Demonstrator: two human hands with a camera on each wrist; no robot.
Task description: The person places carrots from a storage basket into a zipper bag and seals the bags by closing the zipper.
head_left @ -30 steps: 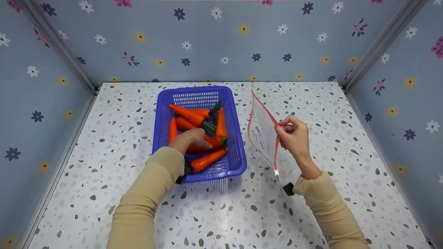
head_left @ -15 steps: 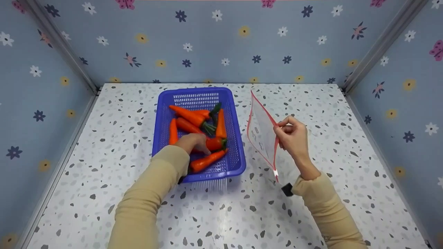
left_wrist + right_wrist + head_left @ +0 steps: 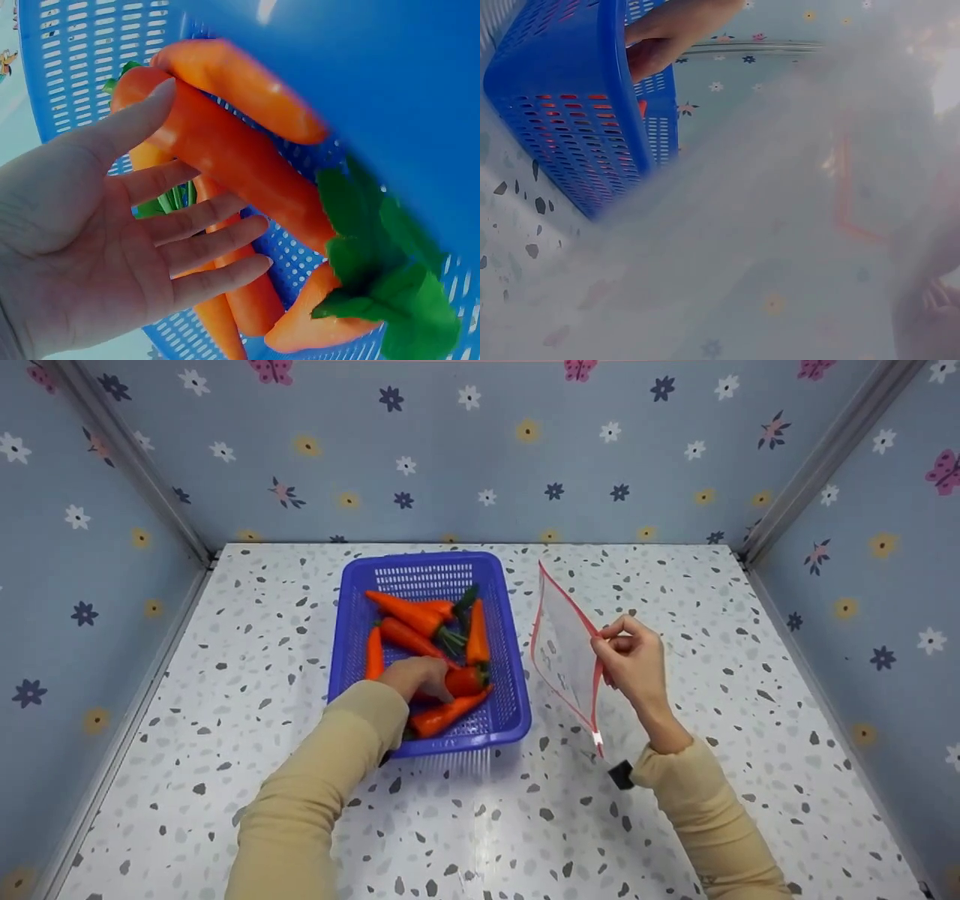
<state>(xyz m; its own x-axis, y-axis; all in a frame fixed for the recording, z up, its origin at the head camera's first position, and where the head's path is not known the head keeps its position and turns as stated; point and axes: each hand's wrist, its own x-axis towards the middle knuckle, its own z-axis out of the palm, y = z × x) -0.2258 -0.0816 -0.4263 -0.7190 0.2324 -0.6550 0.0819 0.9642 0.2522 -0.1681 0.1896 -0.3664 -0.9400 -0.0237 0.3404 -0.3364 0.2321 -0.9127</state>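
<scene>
A blue-purple plastic basket (image 3: 431, 559) holds several orange and red-orange carrots, some with green tops. My left hand (image 3: 420, 676) reaches into its near half, over a thick red-orange carrot (image 3: 466, 682). In the left wrist view the thumb overlaps that carrot (image 3: 225, 157) near one end, and the other fingers (image 3: 214, 236) stretch out nearly straight along its side. A slimmer orange carrot (image 3: 450, 716) lies nearest the basket's front wall. To the right, my right hand (image 3: 634, 660) pinches the red-edged mouth of a clear zip bag (image 3: 566, 637), held upright with its mouth parted.
White speckled tabletop (image 3: 480, 825) lies under everything, with flowered panels (image 3: 480, 450) at the back and both sides. A white slider (image 3: 597, 739) sits at the bag's near corner. In the right wrist view the hazy bag film (image 3: 705, 247) covers much of the picture.
My left hand has come slightly nearer the basket's front wall, and the thick carrot has shifted a little the same way. My right hand and the bag stay almost still.
</scene>
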